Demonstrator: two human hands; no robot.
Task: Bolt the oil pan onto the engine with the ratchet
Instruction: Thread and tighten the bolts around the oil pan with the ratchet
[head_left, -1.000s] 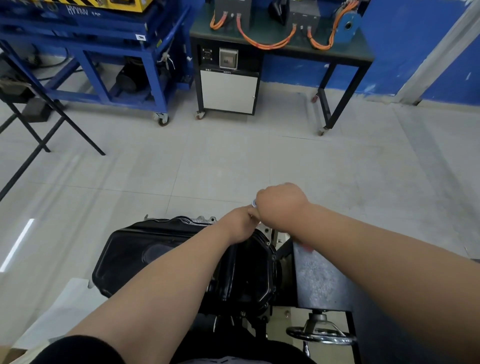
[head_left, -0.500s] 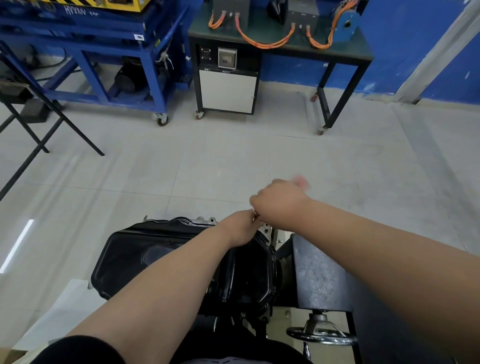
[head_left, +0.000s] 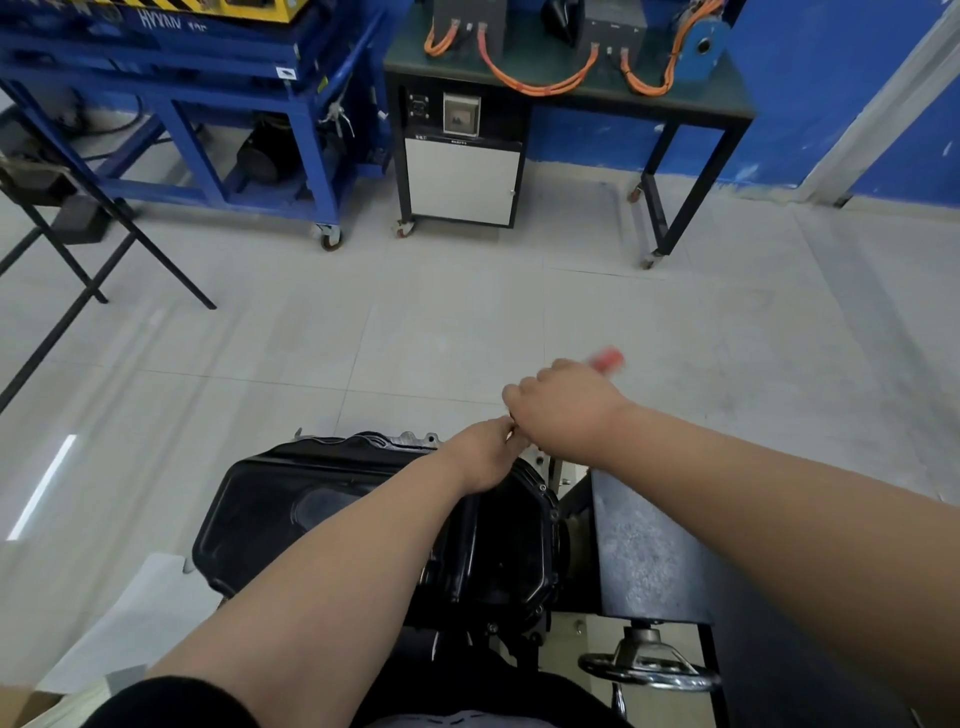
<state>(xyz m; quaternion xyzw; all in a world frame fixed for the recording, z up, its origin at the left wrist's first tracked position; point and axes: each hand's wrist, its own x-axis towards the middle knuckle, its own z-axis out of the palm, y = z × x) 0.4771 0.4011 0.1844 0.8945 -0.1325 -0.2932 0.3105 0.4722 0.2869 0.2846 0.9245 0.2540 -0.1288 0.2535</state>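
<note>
Head view: black oil pan (head_left: 322, 514), largest item, lies below both hands on the engine (head_left: 415, 439), its far corner under them. Right hand (head_left: 563, 410) is fisted round the ratchet (head_left: 605, 359), whose red handle end blurs beyond the knuckles, likely mid-swing. Left hand (head_left: 485, 454) touches the right at that corner, presumably steadying the socket; its grip cannot be told.

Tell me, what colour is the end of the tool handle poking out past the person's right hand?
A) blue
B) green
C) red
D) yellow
C: the blurred end of the ratchet that sticks out beyond the right hand gripping it is red, seen against the pale floor.
</note>
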